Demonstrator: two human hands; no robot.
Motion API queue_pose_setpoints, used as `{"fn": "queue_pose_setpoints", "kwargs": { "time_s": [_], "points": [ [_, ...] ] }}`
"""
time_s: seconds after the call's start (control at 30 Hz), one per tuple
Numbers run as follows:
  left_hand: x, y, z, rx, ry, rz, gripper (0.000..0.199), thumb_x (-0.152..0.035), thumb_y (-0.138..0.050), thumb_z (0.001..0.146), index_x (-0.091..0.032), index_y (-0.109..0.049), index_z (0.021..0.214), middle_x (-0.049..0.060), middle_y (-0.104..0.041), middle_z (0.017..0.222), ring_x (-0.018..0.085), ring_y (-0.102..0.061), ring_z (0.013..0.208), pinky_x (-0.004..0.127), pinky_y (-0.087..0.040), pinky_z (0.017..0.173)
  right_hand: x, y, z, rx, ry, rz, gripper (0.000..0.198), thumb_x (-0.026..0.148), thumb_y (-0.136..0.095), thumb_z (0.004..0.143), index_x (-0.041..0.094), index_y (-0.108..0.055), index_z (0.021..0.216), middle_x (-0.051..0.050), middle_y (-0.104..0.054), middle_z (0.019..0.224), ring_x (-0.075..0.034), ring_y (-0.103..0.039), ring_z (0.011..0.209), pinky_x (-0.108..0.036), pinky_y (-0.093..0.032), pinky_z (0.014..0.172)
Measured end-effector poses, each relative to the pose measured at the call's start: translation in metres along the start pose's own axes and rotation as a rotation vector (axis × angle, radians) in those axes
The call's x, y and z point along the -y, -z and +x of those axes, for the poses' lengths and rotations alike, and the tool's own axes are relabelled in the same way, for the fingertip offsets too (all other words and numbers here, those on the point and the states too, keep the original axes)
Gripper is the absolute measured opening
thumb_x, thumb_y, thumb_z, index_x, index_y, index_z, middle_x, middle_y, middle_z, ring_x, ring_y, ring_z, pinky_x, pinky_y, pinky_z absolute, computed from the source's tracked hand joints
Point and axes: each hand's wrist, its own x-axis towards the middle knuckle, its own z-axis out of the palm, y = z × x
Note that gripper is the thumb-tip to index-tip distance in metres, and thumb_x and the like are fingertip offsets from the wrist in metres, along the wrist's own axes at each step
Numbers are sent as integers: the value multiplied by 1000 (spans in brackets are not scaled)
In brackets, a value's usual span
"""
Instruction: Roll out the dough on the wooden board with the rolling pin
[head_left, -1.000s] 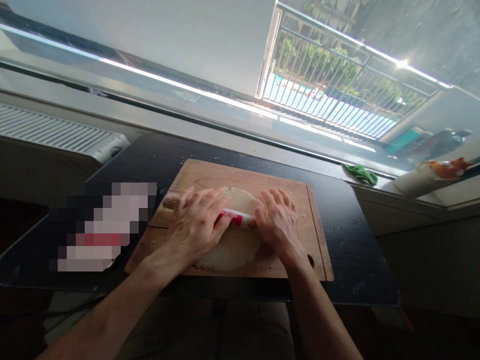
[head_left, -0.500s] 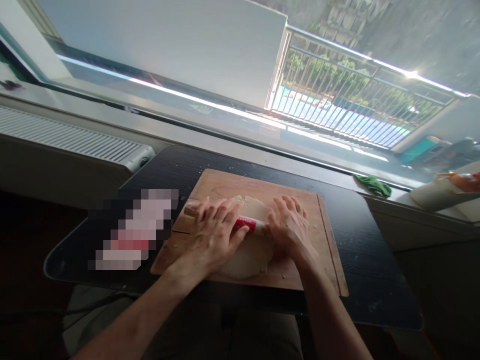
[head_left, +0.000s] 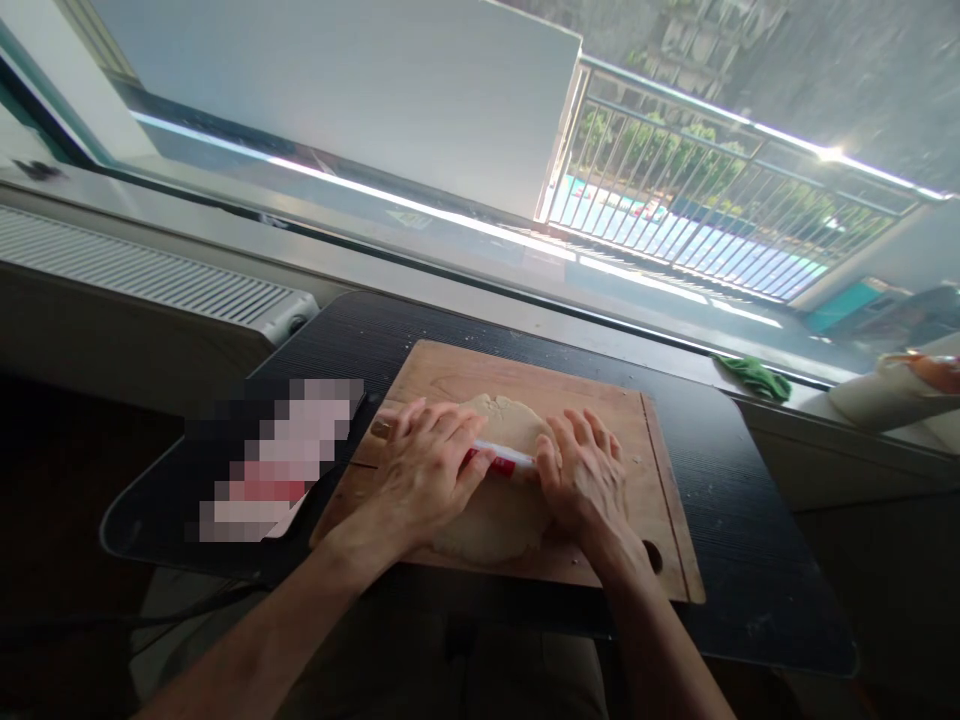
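A rolling pin (head_left: 501, 460) with a red and white label lies across a flat, pale sheet of dough (head_left: 487, 530). My left hand (head_left: 424, 460) presses on the pin's left part, its fingers stretched over it and the thumb lying along the label. On the right end, my right hand (head_left: 585, 465) bears down with bent fingers, hiding that end of the pin. Beneath the dough is a wooden cutting board (head_left: 480, 365) with a few crumbs on it. The dough reaches out above and below the pin, its edge uneven.
The board sits on a black table (head_left: 750, 540). Left of it lies a pixelated, pinkish thing (head_left: 300, 450). A green cloth (head_left: 754, 377) and a white container (head_left: 885, 395) stand along the window sill. A radiator (head_left: 187, 275) is beyond the table's left side.
The rolling pin has turned, showing more white and less red of its label, and has shifted slightly toward me. Both hands moved with it. The whole view shifted a little.
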Motion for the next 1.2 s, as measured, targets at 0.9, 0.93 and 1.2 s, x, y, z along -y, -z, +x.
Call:
{"fn": "queue_pose_setpoints", "kwargs": {
  "time_s": [0.9,0.93,1.2],
  "points": [
    [2,19,-29,62,-16,2,42,-36,-42,93,-24,-49,133,5,-55,137,24,-47,126,50,-19,112,13,5,-35,-8,93,30,34,35,-38,96,26,-60,121,-3,-52,138,-27,-31,138,-47,-25,112],
    [3,19,-27,59,-14,7,42,-37,-42,93,-24,-49,132,5,-55,136,24,-48,125,50,-20,111,12,4,-30,-14,83,28,34,36,-39,96,26,-60,121,-3,-53,137,-27,-31,138,-47,-25,112],
    [7,1,36,2,34,52,35,-41,-39,94,-21,-64,106,6,-68,114,25,-56,111,49,-27,105,-4,-9,29,-48,-33,16,38,36,-43,93,20,-58,124,-9,-54,135,-30,-37,134,-49,-33,106]
  ]
}}
